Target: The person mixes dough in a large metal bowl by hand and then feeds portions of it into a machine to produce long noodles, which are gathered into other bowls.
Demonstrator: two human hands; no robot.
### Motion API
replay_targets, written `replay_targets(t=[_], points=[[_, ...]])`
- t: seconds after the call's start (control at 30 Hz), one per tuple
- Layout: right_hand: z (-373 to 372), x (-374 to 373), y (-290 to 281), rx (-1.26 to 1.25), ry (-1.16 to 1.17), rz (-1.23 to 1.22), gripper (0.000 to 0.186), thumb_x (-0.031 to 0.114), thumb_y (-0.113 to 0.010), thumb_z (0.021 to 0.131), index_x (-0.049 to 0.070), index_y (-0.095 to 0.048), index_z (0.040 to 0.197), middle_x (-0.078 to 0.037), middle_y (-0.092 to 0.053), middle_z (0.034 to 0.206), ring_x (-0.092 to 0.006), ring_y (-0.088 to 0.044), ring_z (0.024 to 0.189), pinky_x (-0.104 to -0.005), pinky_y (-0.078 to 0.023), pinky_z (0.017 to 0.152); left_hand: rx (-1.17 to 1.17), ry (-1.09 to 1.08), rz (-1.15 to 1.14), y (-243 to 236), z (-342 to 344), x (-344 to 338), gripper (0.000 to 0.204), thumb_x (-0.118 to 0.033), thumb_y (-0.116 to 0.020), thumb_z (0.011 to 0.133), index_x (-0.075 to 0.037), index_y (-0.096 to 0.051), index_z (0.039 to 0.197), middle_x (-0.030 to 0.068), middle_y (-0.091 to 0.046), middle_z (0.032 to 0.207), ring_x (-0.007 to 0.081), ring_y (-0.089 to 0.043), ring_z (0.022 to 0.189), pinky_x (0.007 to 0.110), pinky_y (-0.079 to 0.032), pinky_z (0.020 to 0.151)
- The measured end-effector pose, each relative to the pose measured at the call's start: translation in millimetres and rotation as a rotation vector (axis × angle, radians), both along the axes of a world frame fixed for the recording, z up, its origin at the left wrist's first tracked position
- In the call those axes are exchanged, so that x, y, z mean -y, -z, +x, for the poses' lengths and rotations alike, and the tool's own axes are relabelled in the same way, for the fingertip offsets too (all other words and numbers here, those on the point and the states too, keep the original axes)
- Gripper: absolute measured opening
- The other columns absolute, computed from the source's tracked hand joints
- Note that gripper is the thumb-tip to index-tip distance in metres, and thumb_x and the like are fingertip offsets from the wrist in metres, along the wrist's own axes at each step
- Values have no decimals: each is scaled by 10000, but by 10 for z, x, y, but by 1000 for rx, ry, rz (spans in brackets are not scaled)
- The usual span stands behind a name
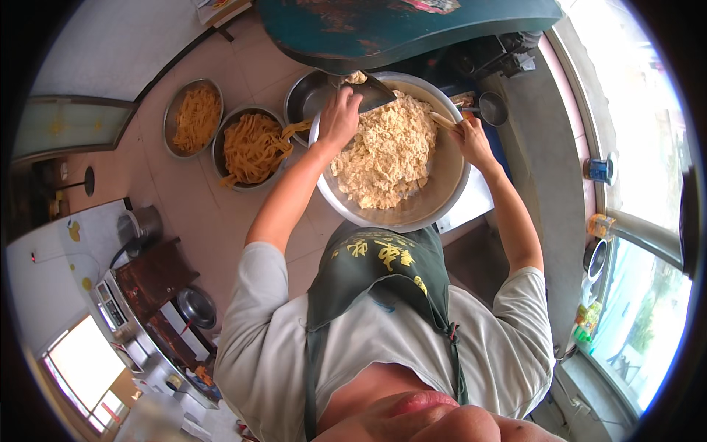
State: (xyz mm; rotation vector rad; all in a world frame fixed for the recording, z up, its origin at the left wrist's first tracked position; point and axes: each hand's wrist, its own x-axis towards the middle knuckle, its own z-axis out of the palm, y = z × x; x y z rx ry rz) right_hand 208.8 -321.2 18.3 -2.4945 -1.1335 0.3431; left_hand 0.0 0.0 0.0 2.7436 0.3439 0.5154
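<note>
Both arms reach forward from the lower middle, elbows out and bent, forearms angled in over a large metal mixing bowl [446,177]. Left hand [341,118] at the bowl's upper-left edge, back of hand up, fingers pointing away from the body beside a dark metal edge [379,90]; fingertips partly hidden, can't tell if it pinches anything. Right hand [475,141] at the right rim, fingers bent inward next to a pale elongated piece [442,120]; can't tell whether it pinches that or the rim.

Crumbly dough [390,151] sits inside the bowl: pale yellow, rough, loose, shaggy clumps, heaped toward the left and centre, bare metal wall showing at right. Bowl is in front of the body, near rim right by the dark green apron [383,254], below a worn teal machine cover [405,37]. Small dough clump [356,76] just past the left fingers.

Left of the bowl: dark round pan [300,99], then two metal pans of flat yellow noodles [250,147], some strands hanging over toward the dark pan. Small metal saucepan [493,109] right of the right hand.
</note>
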Motion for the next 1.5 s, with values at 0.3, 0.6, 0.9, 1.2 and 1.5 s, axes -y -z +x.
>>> replay_targets(t=[0.3, 0.6, 0.9, 1.2, 1.5], points=[[209, 373, 863, -78, -77, -121, 365, 306, -594, 953, -4, -489, 1115, -260, -644, 889, -467, -624, 775, -535, -511, 682, -349, -277, -435, 989, -966, 687, 496, -272, -676, 907, 24, -514, 1269, 244, -573, 1245, 380, -577, 1146, 435, -468, 978], [-949, 885, 875, -101, -18, 76, 320, 233, -588, 958, -17, -425, 1075, -293, -574, 722, -477, -572, 604, -540, -501, 538, -234, -128, -193, 778, 145, 480, 526, -321, -543, 975, -35, -438, 1403, 205, -512, 1389, 378, -478, 1290, 433, -403, 1071], [-1007, 734, 498, -281, 128, -108, 300, 234, -568, 975, 0, -422, 1093, -314, -578, 832, -498, -591, 734, -558, -520, 610, -751, -84, -437, 743, 1097, 514, 678, -503, -347, 1027, -38, -305, 1519, 230, -457, 1465, 380, -472, 1328, 432, -382, 1116], [-1005, 726, 414, -275, 163, -104, 298, 250, -566, 978, 15, -454, 1123, -317, -575, 870, -496, -602, 723, -549, -529, 615, -716, -55, -359, 935, 1218, 454, 746, -626, -445, 956, 24, -576, 1296, 241, -591, 1316, 374, -547, 1246, 439, -409, 1067], [-1050, 722, 505, -238, 161, -126, 306, 252, -564, 979, 16, -444, 1130, -334, -557, 878, -514, -590, 720, -561, -524, 624, -660, -11, -806, 1240, 817, 155, 866, -758, -549, 844, 43, -610, 1170, 228, -623, 1172, 317, -597, 1106, 411, -448, 975]])
